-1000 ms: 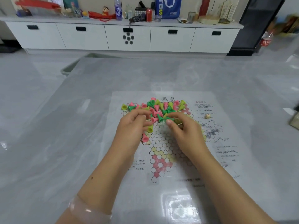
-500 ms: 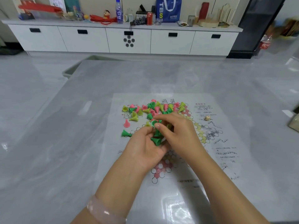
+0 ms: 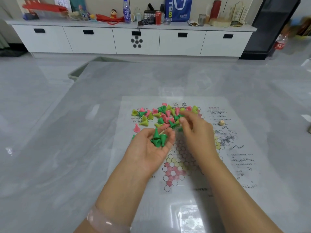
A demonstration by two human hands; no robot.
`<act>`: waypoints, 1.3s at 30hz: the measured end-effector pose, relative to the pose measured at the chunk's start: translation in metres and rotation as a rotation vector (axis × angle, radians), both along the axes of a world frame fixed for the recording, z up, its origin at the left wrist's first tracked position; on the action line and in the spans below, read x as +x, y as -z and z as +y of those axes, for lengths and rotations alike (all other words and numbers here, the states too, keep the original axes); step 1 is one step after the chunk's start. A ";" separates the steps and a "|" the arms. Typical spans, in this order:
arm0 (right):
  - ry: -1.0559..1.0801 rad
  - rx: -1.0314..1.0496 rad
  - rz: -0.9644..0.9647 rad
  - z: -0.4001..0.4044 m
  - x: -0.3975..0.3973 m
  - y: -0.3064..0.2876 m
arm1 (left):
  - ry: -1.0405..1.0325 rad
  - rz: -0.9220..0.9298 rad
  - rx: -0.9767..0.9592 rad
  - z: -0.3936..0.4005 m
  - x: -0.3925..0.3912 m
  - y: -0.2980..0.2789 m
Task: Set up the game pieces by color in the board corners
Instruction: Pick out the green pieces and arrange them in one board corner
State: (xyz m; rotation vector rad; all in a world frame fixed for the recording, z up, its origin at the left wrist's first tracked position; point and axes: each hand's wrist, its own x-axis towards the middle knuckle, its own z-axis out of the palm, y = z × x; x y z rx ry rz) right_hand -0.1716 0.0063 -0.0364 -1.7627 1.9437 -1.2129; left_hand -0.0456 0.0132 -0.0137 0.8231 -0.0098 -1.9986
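Green cone-shaped pieces (image 3: 159, 139) lie cupped in the left hand (image 3: 150, 147), which is turned palm up above the near left part of the game sheet (image 3: 190, 195). Its fingers curl loosely round the small cluster of green pieces, holding them in the palm. A pale bracelet (image 3: 104, 221) sits on the left wrist.

The right hand (image 3: 196, 132) is palm down, reaching forward over the sheet toward the pile of pieces (image 3: 165, 115). Its fingertips (image 3: 181, 119) are drawn together at the near edge of the pile; motion blur prevents confirming whether a piece is pinched between them, so its grip cannot be told.

The pile, a mix of green, pink and yellow-green cones, lies loose on the far part of the sheet, over the top of the printed star-shaped grid of circles. One pink piece (image 3: 136, 128) stands apart at the left, just beyond the left thumb. One green piece (image 3: 133, 136) shows partly behind the left hand. A small die (image 3: 221, 122) rests on the sheet to the right of the pile, well apart from it.

The sheet lies flat on the grey glossy bench (image 3: 67, 148). The printed corners of the grid that are visible, pink at the near point and yellow beside it, hold no pieces.
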 end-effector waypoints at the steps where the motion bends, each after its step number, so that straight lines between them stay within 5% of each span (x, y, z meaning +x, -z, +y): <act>1: -0.029 0.019 0.087 -0.001 -0.001 0.006 | -0.021 -0.024 -0.016 -0.002 0.004 0.000; 10: -0.476 -0.071 0.287 0.014 0.022 -0.012 | -0.010 -0.103 -0.085 -0.007 0.012 0.000; 16: -0.522 -0.089 0.351 0.020 0.013 -0.009 | 0.045 -0.148 -0.029 0.000 0.011 -0.002; 24: -0.383 -0.187 0.225 0.055 -0.010 -0.023 | 0.140 -0.062 -0.073 0.026 0.001 -0.009; 30: -0.046 0.059 -0.121 0.105 -0.060 -0.028 | 0.159 -0.316 -0.081 0.036 -0.003 -0.009; 39: 0.105 0.262 0.114 0.135 -0.081 -0.002 | 0.200 -0.556 -0.261 0.032 -0.006 -0.009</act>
